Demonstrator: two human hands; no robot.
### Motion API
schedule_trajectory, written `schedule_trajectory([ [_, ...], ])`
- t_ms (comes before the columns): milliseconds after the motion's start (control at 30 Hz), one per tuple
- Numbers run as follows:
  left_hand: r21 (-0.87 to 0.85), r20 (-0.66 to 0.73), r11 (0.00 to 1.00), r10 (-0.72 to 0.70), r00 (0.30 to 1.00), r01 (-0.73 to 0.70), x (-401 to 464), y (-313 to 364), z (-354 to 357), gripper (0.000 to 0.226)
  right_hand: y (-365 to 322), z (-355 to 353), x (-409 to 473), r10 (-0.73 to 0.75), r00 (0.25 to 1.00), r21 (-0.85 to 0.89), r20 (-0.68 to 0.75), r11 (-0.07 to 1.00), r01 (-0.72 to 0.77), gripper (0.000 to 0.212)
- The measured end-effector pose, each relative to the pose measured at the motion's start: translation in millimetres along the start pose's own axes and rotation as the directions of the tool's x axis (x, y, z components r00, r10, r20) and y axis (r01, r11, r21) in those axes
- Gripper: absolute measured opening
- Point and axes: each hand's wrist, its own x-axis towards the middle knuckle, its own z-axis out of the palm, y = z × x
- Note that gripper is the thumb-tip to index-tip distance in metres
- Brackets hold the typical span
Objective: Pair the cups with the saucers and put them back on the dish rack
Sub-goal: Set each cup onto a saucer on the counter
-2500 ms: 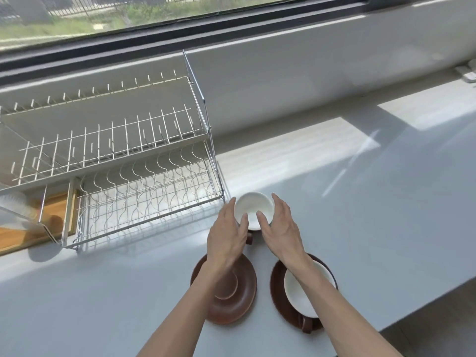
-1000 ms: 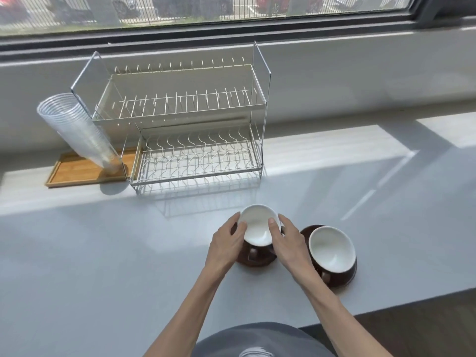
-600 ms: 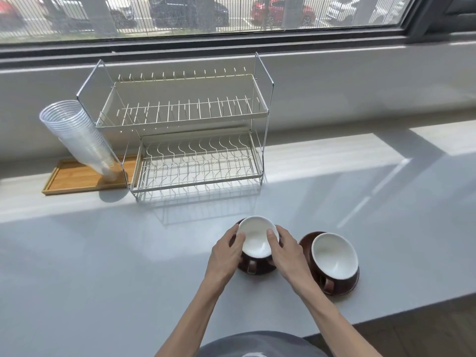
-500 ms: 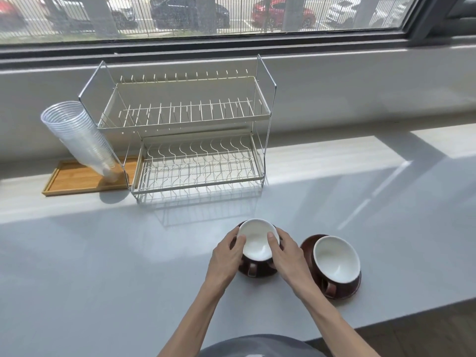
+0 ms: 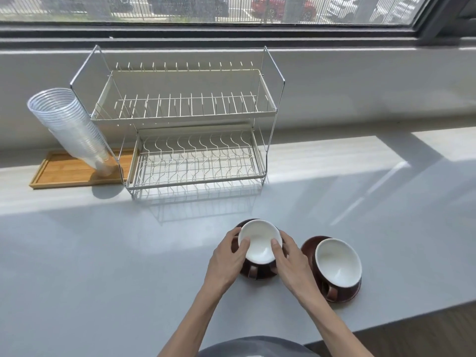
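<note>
Two hands: left hand [image 5: 226, 261] and right hand [image 5: 291, 258] clasp cup [image 5: 258, 244] by its sides, steadying it on saucer [image 5: 257, 274].
Rack [image 5: 190, 130]: empty, beyond cup.

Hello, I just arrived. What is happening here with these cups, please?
A person is pairing cups with saucers on the grey counter. The left hand and right hand both hold the near cup, which sits on its brown saucer. A second cup already rests on its own saucer to the right. The dish rack behind holds no dishes yet.
</note>
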Motion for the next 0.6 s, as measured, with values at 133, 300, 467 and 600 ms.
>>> schedule_trajectory([
  [133,0.061,-0.015,0.998,0.019,1.000,-0.018,0.9,-1.0,-0.9,0.028,4.5,-1.9,0.1,0.009,1.000,0.008,-0.011,1.000,-0.009,0.051],
  [300,0.195,-0.017,0.981,0.012,1.000,-0.009,8.4,3.1,-12.7,0.028,6.6,-5.0,-9.0,-0.020,0.996,-0.055,-0.083,0.998,0.016,0.043],
  [467,0.201,-0.070,0.980,0.004,0.998,0.010,18.9,6.3,-23.1,0.024,12.9,5.6,-11.8,-0.094,0.983,-0.171,-0.158,0.983,0.066,0.043],
  [600,0.090,-0.002,0.993,-0.075,0.997,0.075,27.3,7.5,-24.8,0.025,6.9,6.0,-9.7,-0.012,0.991,-0.032,-0.131,0.999,0.008,0.044],
])
